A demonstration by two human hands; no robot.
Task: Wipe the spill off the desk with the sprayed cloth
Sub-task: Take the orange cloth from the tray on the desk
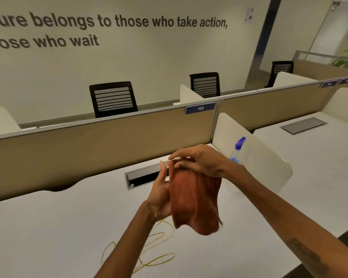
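— Forearms came up from the bottom edge, both bare, and below them the spill (149, 251) lay on the desk (48, 227): thin yellow loops, scribbled across the white top near the front edge.

— And the cloth?

— Up in the air, clear of the desk. It was a rust-orange cloth (195, 199), hanging in folds between the two hands. The right hand (201, 161) pinched its top edge from above, fingers curled down onto it. The left hand (161, 195) was against the cloth's left side, thumb pointing up; its fingers were hidden behind the fabric, so I couldn't tell how they were closed.

— Anything else nearby?

— A spray bottle (237, 151) with a blue head stood beyond the right wrist, just beside the white divider (255, 157). A cable slot (143, 177) was open in the desk behind the hands, and the tan partition (109, 141) carried a blue plate (200, 107) reading 112.
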